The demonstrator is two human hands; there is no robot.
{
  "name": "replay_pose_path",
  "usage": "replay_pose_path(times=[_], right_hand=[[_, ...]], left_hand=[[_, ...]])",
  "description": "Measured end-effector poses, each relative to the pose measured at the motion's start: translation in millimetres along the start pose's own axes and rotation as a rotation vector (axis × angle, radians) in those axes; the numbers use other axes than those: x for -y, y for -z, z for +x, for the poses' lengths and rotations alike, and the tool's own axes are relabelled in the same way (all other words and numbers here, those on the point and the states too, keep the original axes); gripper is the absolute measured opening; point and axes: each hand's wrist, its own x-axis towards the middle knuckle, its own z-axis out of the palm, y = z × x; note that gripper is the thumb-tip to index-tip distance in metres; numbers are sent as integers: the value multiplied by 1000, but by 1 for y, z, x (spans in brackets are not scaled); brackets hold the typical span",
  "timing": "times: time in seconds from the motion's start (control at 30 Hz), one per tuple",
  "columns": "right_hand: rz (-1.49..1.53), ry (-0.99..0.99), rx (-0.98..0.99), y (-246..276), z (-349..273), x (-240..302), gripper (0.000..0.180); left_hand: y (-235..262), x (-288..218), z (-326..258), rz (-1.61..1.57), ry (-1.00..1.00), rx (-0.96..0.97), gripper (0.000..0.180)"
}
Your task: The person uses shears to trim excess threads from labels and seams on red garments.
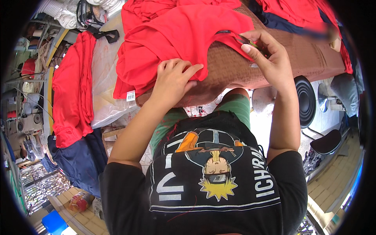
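Note:
A red garment [172, 37] lies bunched on the brown-covered table in front of me. My left hand [174, 78] is closed on its near edge, fingers over the cloth and the thumb close to the hem. Between the thumb and fingers of my right hand [270, 55] is a pair of small thread snips [250, 41]. The dark blade points left and rests at the curved edge of the red cloth. Part of the snips' handle is hidden in my palm. A white barcode tag [131, 96] hangs at the garment's near left corner.
Brown cloth [274, 43] covers the table. More red and navy garments [297, 15] lie at the far right. On the left, red clothing [74, 86] drapes beside a plastic-wrapped surface [107, 78]. A round black stool seat [304, 102] stands on the right.

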Motion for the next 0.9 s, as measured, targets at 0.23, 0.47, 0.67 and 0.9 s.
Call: replay_pose_path(times=[0.23,0.47,0.67,0.9], right_hand=[[39,-24,-9,-2,-1,1,24],[96,-89,43,-16,5,10,22],[76,175,14,-58,2,22,28],[51,348,-63,-88,9,40,28]], left_hand=[[34,28,16,-1363,625,-421,17],[39,28,8,-1465,644,-443,21],[37,26,10,-1625,674,-448,19],[36,16,11,-1757,714,-424,18]])
